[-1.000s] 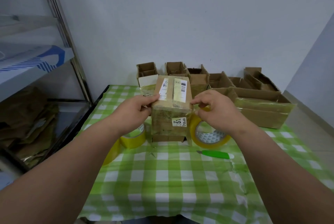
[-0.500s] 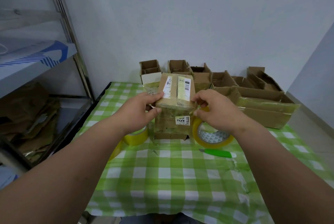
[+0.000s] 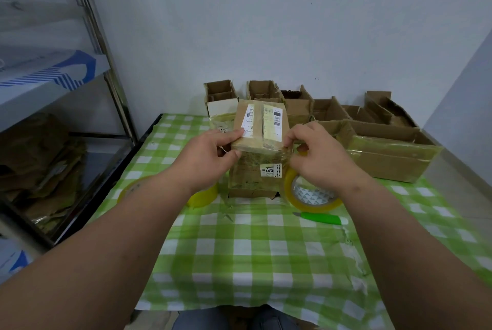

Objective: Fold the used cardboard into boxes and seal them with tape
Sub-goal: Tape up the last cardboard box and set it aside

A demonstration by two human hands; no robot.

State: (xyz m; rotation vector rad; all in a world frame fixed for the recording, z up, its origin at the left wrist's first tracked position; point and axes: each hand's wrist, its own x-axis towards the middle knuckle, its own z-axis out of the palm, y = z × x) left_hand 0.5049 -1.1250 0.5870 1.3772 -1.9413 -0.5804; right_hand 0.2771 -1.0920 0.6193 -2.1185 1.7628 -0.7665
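A small taped cardboard box [image 3: 255, 167] with white labels on top stands upright on the green checked tablecloth [image 3: 253, 250]. My left hand [image 3: 210, 154] grips its top left edge, fingers on the lid and thumb on the front face. My right hand [image 3: 319, 154] is curled at the box's top right corner, thumb and forefinger pinching there. A yellow tape roll [image 3: 311, 196] stands on edge under that hand, and its top shows between the fingers. A second yellow roll [image 3: 202, 196] lies below my left wrist.
A green utility knife [image 3: 322, 218] lies in front of the tape roll. Several open cardboard boxes [image 3: 386, 154] line the back and right of the table. A third tape roll [image 3: 130, 188] sits at the left edge. Metal shelving [image 3: 53, 143] holds flattened cardboard.
Both hands stay on the box. My left thumb has slid down onto the front face, and my right fingers have closed in on the top right corner.
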